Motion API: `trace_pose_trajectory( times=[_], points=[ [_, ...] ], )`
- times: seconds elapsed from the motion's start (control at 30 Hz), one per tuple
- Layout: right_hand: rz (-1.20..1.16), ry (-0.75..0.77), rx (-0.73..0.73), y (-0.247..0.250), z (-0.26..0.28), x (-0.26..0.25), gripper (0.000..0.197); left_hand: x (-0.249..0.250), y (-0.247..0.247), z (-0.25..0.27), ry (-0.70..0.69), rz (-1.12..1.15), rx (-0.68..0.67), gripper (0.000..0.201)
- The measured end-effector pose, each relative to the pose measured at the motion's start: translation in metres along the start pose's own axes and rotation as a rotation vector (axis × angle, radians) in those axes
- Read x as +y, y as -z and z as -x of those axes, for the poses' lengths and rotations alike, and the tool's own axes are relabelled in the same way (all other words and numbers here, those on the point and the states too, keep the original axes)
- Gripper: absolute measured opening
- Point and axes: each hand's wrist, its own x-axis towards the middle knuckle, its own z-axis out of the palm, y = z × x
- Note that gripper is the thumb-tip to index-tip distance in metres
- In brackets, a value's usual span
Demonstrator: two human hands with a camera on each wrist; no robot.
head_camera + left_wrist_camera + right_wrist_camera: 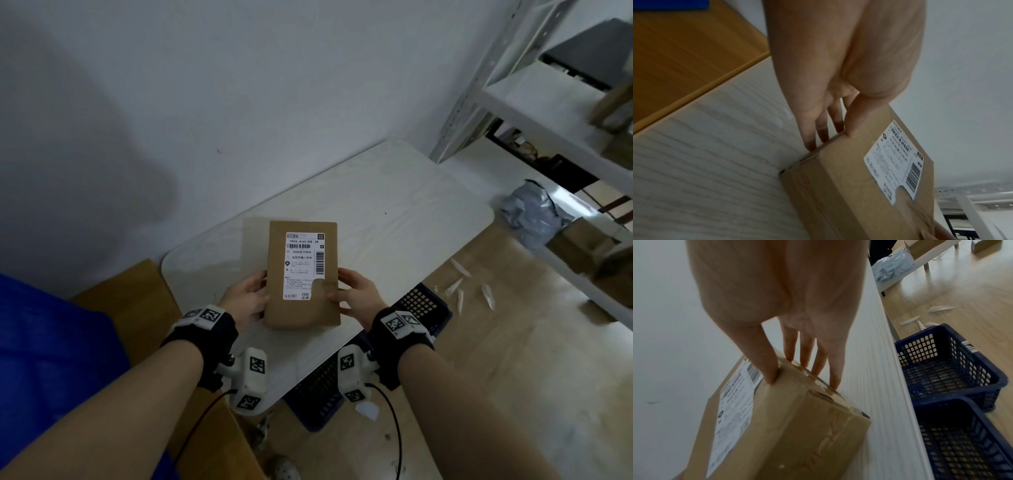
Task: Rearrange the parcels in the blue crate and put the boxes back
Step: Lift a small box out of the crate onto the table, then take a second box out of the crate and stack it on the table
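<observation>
Box (301,277) held label-up over the white bench (394,205), near its 6 o'clock edge. Left hand (245,298) grips its 9 o'clock side, right hand (358,294) its 3 o'clock side. Blue crates (953,374) on floor at 4 o'clock.
</observation>
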Motion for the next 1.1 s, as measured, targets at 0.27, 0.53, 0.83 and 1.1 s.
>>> trace_pose_trajectory(
  times=[0.27,0.53,0.83,1.1],
  points=[
    [0.137,0.037,0.054,-0.001,0.004,0.000,0.058,0.008,-0.008,-0.004,-0.041,-0.254,0.139,0.045],
    [0.606,0.184,0.021,-0.004,0.059,-0.065,0.052,0.075,-0.009,0.064,-0.349,-1.085,0.179,0.037],
    [1.097,0.427,0.036,-0.041,0.151,-0.145,0.050,0.146,0.014,0.163,-0.571,-1.331,0.192,0.032],
    [1.174,0.702,0.128,-0.119,0.223,-0.191,0.042,0.185,0.084,0.252,-0.683,-1.423,0.362,0.034]
  ],
)
